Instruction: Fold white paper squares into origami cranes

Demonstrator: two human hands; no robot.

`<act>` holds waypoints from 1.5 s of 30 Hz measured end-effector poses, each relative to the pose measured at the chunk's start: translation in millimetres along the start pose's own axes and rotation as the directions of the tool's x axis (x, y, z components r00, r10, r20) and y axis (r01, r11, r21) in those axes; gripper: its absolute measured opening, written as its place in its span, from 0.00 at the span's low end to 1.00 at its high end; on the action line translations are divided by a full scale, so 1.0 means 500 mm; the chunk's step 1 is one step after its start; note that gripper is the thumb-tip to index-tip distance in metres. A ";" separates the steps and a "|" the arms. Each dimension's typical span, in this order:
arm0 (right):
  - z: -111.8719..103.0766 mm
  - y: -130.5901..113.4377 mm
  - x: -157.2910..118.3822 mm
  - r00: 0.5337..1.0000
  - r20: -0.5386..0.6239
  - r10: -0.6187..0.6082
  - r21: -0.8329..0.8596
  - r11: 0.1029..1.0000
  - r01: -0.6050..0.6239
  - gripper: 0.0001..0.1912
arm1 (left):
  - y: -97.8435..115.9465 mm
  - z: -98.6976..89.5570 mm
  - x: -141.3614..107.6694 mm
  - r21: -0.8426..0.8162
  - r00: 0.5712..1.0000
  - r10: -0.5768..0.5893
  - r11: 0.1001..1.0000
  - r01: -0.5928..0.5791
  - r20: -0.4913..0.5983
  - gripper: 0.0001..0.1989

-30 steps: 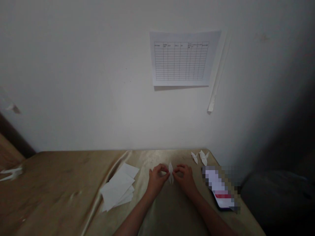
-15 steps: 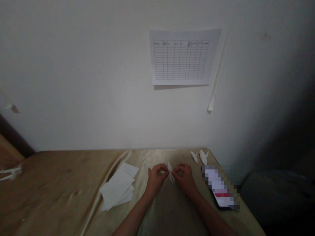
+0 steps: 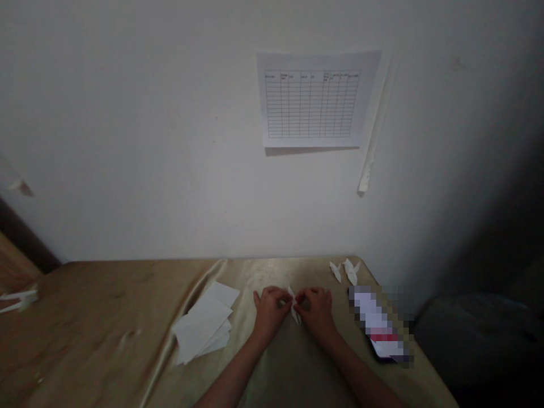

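Between my two hands is a small white folded-paper piece (image 3: 296, 315), narrow and pointed at both ends. My left hand (image 3: 271, 309) pinches it from the left with thumb and forefinger. From the other side my right hand (image 3: 315, 309) grips it in the same way, its fingertips nearly meeting those of the left. Fingers cover the middle of the paper, so its folds there are hidden. Two finished-looking folded paper cranes (image 3: 351, 272) lie beyond my right hand, near the table's far right corner.
Loose white paper sheets (image 3: 206, 323) lie fanned on the gold tablecloth (image 3: 106, 317) at left. A phone (image 3: 376, 323), its screen blurred out, rests by the right edge. A printed table sheet (image 3: 312, 102) hangs on the wall (image 3: 148, 141) behind.
Both hands have closed in on the folded paper, fingertips nearer together and covering more of its middle. The paper sits slightly lower. The sheets, the cranes and the phone have not moved.
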State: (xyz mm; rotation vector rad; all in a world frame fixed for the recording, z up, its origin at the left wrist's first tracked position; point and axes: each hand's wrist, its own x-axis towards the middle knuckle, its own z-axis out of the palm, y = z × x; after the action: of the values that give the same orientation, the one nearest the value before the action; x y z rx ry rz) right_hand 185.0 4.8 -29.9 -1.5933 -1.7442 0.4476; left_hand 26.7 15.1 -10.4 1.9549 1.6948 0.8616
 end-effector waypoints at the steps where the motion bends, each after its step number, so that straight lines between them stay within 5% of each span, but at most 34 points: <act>1: 0.000 -0.001 -0.001 1.000 0.001 0.001 -0.019 1.000 -0.001 0.07 | -0.001 0.001 0.000 0.027 1.000 0.010 1.000 -0.010 0.009 0.08; 32: -0.004 0.003 0.004 0.999 0.037 0.005 -0.139 0.990 0.000 0.04 | -0.029 -0.023 0.017 0.258 0.988 0.082 0.960 -0.113 0.127 0.15; 40: -0.001 0.002 0.000 0.997 0.060 -0.038 -0.175 0.983 0.048 0.09 | -0.042 -0.022 0.027 0.288 0.990 0.082 0.951 -0.111 0.112 0.23; 45: -0.004 0.001 -0.001 0.998 0.046 -0.048 -0.170 0.984 0.055 0.06 | -0.042 -0.020 0.026 0.271 0.985 0.135 0.949 -0.159 0.106 0.19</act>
State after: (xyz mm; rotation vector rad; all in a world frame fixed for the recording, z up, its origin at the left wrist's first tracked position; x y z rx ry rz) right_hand 187.0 4.1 -28.8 -1.6634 -1.8946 0.3153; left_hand 5.9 30.7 -14.8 2.2945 1.7135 0.6024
